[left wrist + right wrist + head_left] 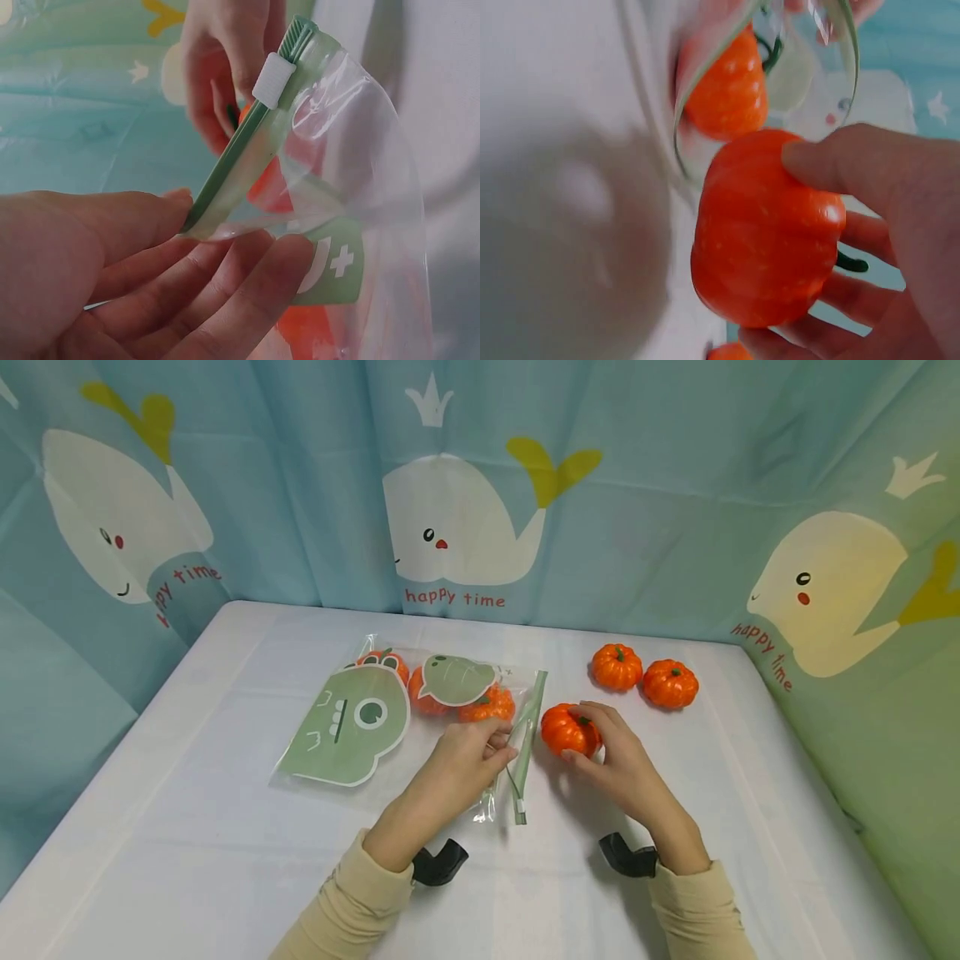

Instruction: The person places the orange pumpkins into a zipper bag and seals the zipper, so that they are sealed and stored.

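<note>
A clear zip bag (pixel 420 760) with a green cartoon print lies on the table, several small orange pumpkins (pixel 487 703) inside it. My left hand (pixel 468 760) pinches the green zip edge (pixel 225 169) between thumb and fingers, and the bag's mouth gapes. A white slider (pixel 274 80) sits near one end of that edge. Just right of the mouth, my right hand (pixel 618 760) grips an orange pumpkin (pixel 769 232) with a green stem, thumb on one side and fingers on the other. Past the mouth, a bagged pumpkin (pixel 731 90) shows in the right wrist view.
Two more pumpkins, one (pixel 617 667) beside the other (pixel 671 684), sit at the back right of the white-covered table (pixel 187 827). A blue curtain (pixel 300 485) with whale prints hangs behind. Black curved pieces (pixel 628 856) stick out at both wrists.
</note>
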{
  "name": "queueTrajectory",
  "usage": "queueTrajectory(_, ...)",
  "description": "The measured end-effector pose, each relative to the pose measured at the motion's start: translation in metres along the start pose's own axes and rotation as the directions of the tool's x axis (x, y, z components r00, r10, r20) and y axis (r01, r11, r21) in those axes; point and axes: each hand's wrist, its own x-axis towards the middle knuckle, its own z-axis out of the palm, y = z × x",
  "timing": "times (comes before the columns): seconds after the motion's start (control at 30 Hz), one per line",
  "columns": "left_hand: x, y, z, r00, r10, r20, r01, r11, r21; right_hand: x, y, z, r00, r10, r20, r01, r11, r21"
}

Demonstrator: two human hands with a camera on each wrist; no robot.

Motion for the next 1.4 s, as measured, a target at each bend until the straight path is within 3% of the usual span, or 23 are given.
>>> queueTrajectory(0.27, 0.001, 0.0, -0.001, 1.0, 0.013, 0.011, -0.013, 1.0, 0.014, -0.001, -0.016, 0.01, 0.993, -0.088, 0.083, 0.085, 0.996, 0.042)
queueTrajectory(0.63, 0.002, -0.001, 0.002, 0.999, 0.03, 0.02, -0.031, 0.999, 0.035, -0.001, -0.023, 0.02, 0.986, -0.116, 0.117, 0.104, 0.989, 0.109)
queueTrajectory(0.97, 0.0, 0.001, 0.002, 0.999, 0.047, 0.023, -0.048, 0.996, 0.077, 0.001, -0.023, 0.032, 0.968, -0.168, 0.186, 0.138, 0.977, 0.16)
queueTrajectory(1.17, 0.0, 0.002, 0.002, 0.998, 0.061, 0.014, -0.062, 0.993, 0.104, 0.002, -0.021, 0.04, 0.973, -0.18, 0.142, 0.154, 0.972, 0.179)
queueTrajectory(1.4, 0.0, 0.004, 0.004, 0.995, 0.094, 0.015, -0.095, 0.989, 0.11, 0.003, -0.019, 0.047, 0.985, -0.156, 0.071, 0.145, 0.981, 0.13)
